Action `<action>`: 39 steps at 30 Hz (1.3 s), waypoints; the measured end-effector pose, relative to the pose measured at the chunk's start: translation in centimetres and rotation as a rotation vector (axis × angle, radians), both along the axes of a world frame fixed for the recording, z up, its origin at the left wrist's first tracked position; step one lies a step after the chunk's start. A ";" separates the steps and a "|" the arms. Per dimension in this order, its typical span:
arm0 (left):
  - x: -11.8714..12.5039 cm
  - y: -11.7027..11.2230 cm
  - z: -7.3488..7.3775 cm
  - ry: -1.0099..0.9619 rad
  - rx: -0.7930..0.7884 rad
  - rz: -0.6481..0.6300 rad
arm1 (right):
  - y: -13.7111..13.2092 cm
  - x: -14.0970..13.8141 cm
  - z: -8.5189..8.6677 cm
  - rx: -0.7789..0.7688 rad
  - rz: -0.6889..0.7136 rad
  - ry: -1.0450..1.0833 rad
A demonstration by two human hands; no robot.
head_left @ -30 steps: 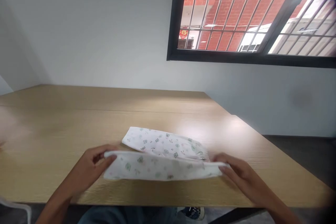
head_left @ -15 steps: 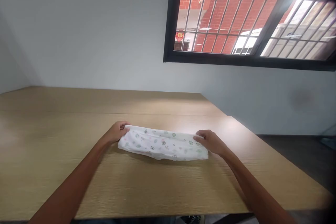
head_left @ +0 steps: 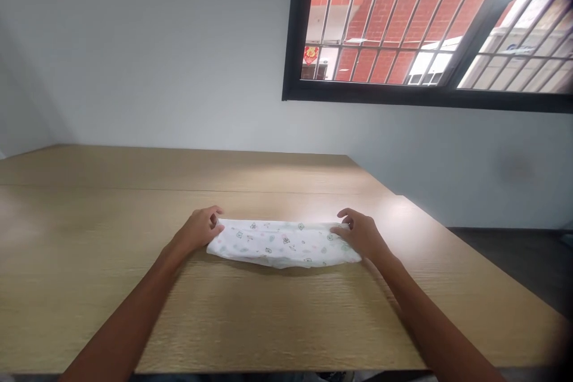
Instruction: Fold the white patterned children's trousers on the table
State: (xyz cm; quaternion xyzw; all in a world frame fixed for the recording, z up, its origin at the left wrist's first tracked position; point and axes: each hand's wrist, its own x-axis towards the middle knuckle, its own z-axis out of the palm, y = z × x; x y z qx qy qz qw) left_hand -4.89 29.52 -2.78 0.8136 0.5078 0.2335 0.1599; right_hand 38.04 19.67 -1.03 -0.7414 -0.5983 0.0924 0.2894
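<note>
Head view: a folded white printed cloth (head_left: 282, 243) is seen lying flat on the wooden table (head_left: 268, 322), mid-table, below the barred window (head_left: 403, 24). The left hand (head_left: 197, 231) is set against its left end and the right hand (head_left: 362, 234) rests on its right end, both with fingers loosened and partly lifted, nothing gripped. Against half a second ago, the pinch on the far edge has been let go by both hands, and the cloth is pressed flatter into a narrower band.
</note>
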 end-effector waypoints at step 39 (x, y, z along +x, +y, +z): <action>4.8 -2.6 -2.8 0.331 0.068 -0.063 | -2.3 -1.0 -1.1 -0.338 0.083 -0.383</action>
